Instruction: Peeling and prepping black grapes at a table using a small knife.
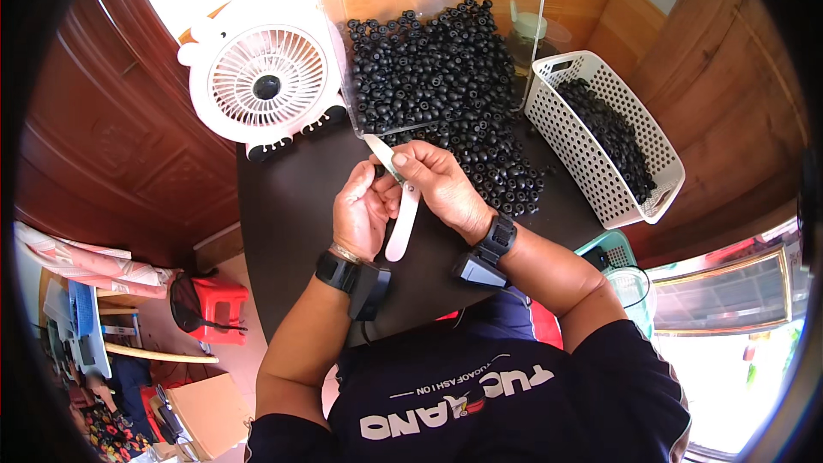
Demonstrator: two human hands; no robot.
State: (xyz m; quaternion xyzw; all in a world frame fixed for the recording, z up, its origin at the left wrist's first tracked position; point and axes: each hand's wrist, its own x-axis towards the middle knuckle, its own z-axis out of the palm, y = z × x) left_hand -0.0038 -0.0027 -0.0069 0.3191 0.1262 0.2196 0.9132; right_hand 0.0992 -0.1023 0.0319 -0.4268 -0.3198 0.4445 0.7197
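A pale folding knife [405,221] crosses in front of me, its white upper part angled away and its pinkish lower part hanging towards me. My right hand [441,189] is closed around its middle, thumb pressed on the upper part. Beside it my left hand [360,210] is curled, pinching a small black piece [380,171] close to the knife; the fingers hide most of the piece. Just beyond my hands, many small black ring-shaped pieces [501,173] spill onto the dark table [296,231] from a clear plastic bin [545,0] lying open towards me.
A white and pink animal-shaped fan [266,77] stands left of the bin. To the right is a white perforated basket [570,150] holding more black bits. A lidded jar [527,30] sits behind the bin. On the floor are a red stool [221,309] and a teal basket [613,244].
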